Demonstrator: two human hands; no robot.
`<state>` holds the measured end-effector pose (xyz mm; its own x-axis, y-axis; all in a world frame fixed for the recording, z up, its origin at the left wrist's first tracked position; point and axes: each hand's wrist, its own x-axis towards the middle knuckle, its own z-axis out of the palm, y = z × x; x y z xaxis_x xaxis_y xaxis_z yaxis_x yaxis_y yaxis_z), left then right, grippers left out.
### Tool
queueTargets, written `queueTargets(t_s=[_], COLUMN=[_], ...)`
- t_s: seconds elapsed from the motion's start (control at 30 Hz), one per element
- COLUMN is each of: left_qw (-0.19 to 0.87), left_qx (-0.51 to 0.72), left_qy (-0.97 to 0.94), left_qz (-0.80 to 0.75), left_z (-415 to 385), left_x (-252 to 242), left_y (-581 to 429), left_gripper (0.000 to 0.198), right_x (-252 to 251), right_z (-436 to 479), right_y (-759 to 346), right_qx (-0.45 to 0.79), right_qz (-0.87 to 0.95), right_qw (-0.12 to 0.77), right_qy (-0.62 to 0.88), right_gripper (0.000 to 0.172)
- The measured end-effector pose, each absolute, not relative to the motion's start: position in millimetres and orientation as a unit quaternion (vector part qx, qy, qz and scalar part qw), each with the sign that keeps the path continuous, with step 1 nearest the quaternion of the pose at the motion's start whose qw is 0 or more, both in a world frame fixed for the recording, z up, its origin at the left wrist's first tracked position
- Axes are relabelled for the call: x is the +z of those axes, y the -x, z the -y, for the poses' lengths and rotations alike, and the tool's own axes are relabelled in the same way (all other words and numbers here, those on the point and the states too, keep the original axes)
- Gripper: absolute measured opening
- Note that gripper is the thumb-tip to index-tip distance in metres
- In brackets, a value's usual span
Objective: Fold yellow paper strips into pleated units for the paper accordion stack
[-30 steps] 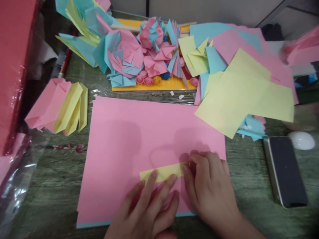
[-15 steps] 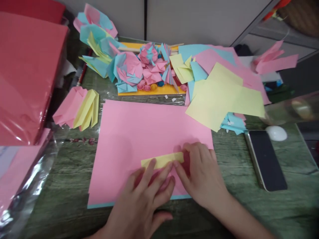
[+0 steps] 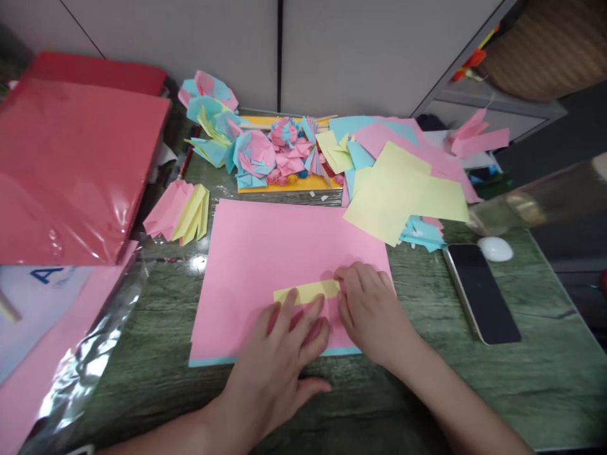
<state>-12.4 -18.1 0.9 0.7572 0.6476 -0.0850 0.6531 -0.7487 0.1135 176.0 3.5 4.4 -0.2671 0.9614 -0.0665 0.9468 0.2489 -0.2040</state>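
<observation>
A narrow yellow paper strip [image 3: 306, 292], apparently folded, lies slightly slanted on a large pink sheet [image 3: 279, 234]. Fingertips of my left hand [image 3: 275, 360] press on the strip's near edge, with the fingers spread and the thumb out to the side. My right hand [image 3: 372, 309] has its fingers curled and its thumb drawn in at the strip's right end, gripping it there. Blue paper [image 3: 211, 362] shows beneath the pink sheet along its near edge.
Folded paper flowers [image 3: 256, 155] crowd a yellow tray behind the sheet. Loose yellow sheets [image 3: 398, 189] overlap its back right corner. A phone [image 3: 482, 294] and white mouse [image 3: 496, 249] lie right. Left are pleated papers [image 3: 177, 212] and a wrapped red stack [image 3: 80, 164].
My right hand's thumb and fingers have shifted from the strip's near edge to its right end. My left hand stays on the strip. The camera view has tilted upward.
</observation>
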Motion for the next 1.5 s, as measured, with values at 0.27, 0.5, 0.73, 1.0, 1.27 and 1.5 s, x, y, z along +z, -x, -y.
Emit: queueTargets(t_s=[0.27,0.5,0.73,1.0,1.27,1.5], left_qw=[0.043,0.040,0.033,0.031,0.053,0.166], left_qx=[-0.047,-0.049,-0.047,-0.043,-0.030,0.047], left_qy=[-0.935,-0.935,-0.935,-0.937,-0.936,-0.908], left_qz=[-0.350,-0.350,-0.350,-0.345,-0.348,-0.381], left_z=[24,26,25,22,16,9], left_x=[1,7,10,8,12,16], left_y=[8,6,6,7,11,5], left_gripper=[0.069,0.071,0.068,0.066,0.062,0.052], right_x=[4,3,-1,1,1,1], right_z=[-3,-5,-4,-2,-2,-14], right_y=[-181,-181,-173,-170,-170,-168], right_qx=[0.098,0.075,0.045,0.029,0.008,-0.019], right_qz=[0.806,0.819,0.804,0.798,0.785,0.763], right_qw=[0.044,0.040,0.049,0.049,0.062,0.076], right_qy=[0.581,0.568,0.591,0.600,0.616,0.642], right_gripper=[0.024,0.022,0.020,0.020,0.021,0.024])
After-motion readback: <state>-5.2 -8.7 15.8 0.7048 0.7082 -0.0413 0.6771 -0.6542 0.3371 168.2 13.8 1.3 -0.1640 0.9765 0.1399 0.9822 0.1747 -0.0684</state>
